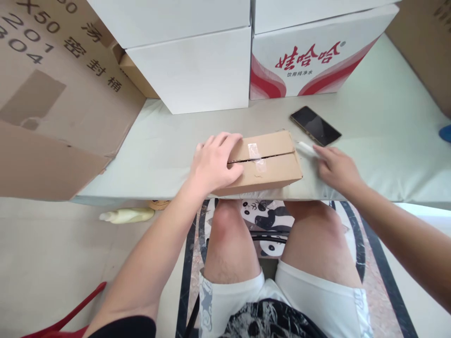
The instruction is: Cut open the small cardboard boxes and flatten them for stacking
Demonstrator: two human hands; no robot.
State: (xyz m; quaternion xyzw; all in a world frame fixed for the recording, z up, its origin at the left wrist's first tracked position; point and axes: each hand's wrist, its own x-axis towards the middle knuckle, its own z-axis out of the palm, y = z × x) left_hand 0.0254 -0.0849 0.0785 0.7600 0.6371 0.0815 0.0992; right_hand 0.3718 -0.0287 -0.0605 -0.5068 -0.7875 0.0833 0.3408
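A small brown cardboard box (276, 166) lies near the front edge of the covered table, its two top flaps meeting at a narrow dark gap. Clear tape (253, 151) crosses that gap at the middle. My left hand (215, 162) grips the box's left end, thumb and fingers spread over the top. To the right of the box, my right hand (338, 169) is closed round a slim white tool (307, 149) with a thin tip. That tip points at the box's right end; whether it touches cannot be told. A dark phone (315, 126) lies just beyond the tool.
White cartons (204, 75) and a red-and-white carton (303, 65) stand along the back of the table (169, 155). A large brown carton (52, 108) rises at the left, another (423, 51) at the right. A pale yellow bottle (130, 215) lies on the floor.
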